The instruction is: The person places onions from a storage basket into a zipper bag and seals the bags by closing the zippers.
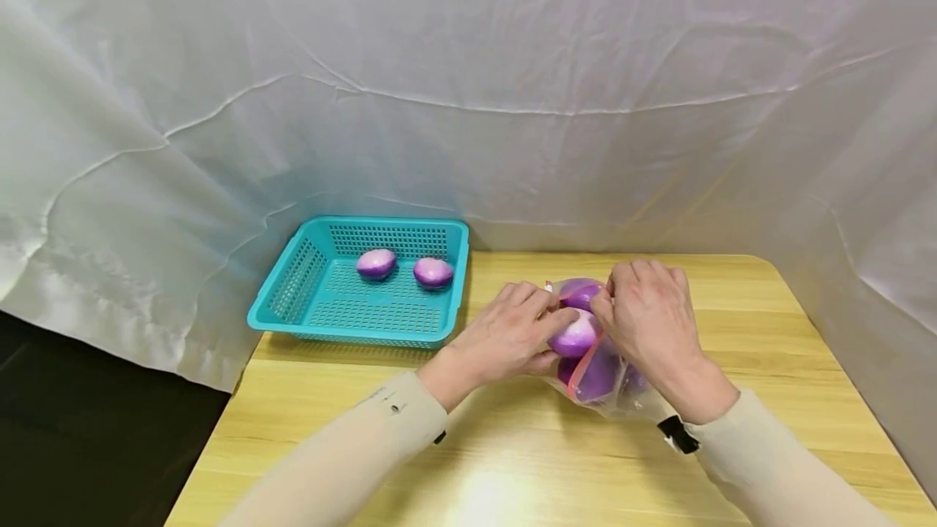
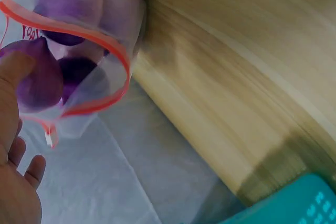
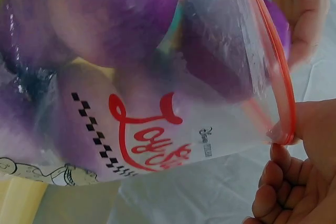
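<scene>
A clear zip bag with a red zip edge and red printed lettering holds several purple onions. Its mouth gapes toward the left in the head view. My left hand grips a purple-and-white onion right at that mouth, thumb across its top. In the left wrist view this onion overlaps the red zip edge, with other onions behind it inside the bag. My right hand pinches the zip edge at one end, seen clearly in the right wrist view.
Left of the bag, a turquoise plastic basket stands at the back of the wooden table. Two more onions lie in it, one near the middle and one toward the right. A pale curtain hangs behind the table.
</scene>
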